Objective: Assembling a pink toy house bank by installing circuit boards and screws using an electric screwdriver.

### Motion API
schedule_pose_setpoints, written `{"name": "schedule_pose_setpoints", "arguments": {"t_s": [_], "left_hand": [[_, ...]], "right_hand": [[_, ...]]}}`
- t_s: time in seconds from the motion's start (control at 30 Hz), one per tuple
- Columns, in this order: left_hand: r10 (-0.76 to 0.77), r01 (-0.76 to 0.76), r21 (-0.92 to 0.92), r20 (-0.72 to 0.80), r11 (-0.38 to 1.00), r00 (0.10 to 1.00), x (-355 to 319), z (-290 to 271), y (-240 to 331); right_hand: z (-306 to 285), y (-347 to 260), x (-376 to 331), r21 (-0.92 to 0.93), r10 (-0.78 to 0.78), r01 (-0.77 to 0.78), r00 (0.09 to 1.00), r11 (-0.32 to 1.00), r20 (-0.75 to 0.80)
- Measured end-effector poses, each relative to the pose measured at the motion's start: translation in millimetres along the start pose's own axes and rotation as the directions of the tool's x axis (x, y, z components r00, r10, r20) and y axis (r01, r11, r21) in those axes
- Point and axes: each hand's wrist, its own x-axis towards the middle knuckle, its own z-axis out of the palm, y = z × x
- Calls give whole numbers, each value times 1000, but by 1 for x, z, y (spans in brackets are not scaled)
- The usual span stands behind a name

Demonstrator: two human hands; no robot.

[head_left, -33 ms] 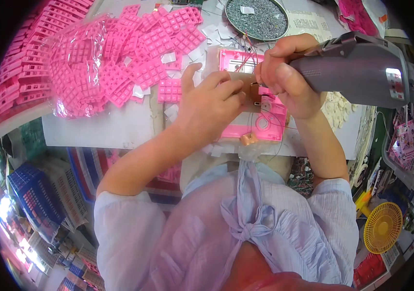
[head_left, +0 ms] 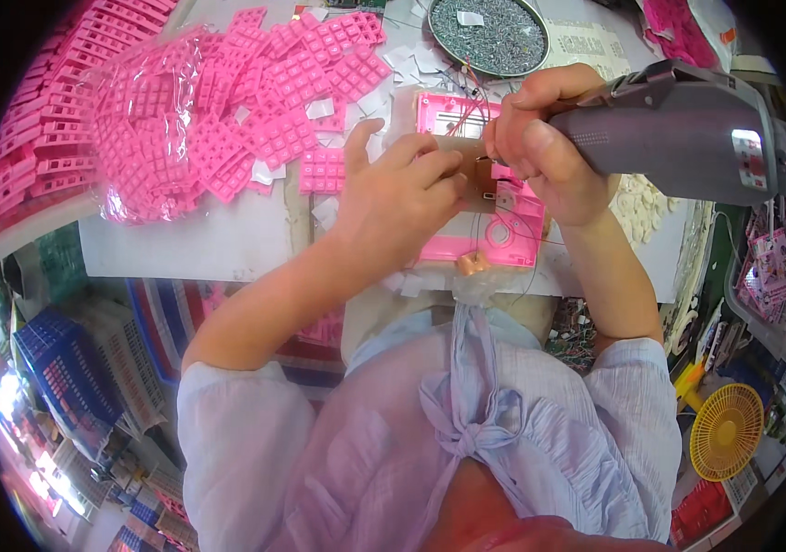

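Two hands work over a pink plastic case (head_left: pixel 503 230) lying at the near edge of the table (head_left: pixel 181 244). Left hand (head_left: pixel 397 207), fingers narrow, pins a small brown board (head_left: pixel 483 179) w/ thin wires onto it. Right hand (head_left: pixel 540 152) is wrapped around a grey power screwdriver (head_left: pixel 687 133). Risks: bit slipping onto left fingertips, wires getting snagged, or board shifting. Beyond: pink keypad pieces (head_left: pixel 301 101), a round screw tray (head_left: pixel 489 32).
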Motion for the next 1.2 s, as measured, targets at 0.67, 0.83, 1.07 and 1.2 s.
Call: {"name": "schedule_pose_setpoints", "arguments": {"t_s": [0.67,0.83,1.07,1.2], "left_hand": [[-49,49,-34,9,998,999,5,7,5],[-80,110,-170,174,979,982,9,-7,-4],[-44,82,-166,224,983,974,18,-8,-8],[-35,86,-177,271,981,962,23,-14,-8]], "right_hand": [[9,-1,3,-333,-54,87,993,939,105],[-27,-24,24,-202,5,-35,989,979,-145],[-139,-5,41,-438,-238,-1,838,899,-491],[-148,15,39,-391,-179,-57,822,919,-541]]}}
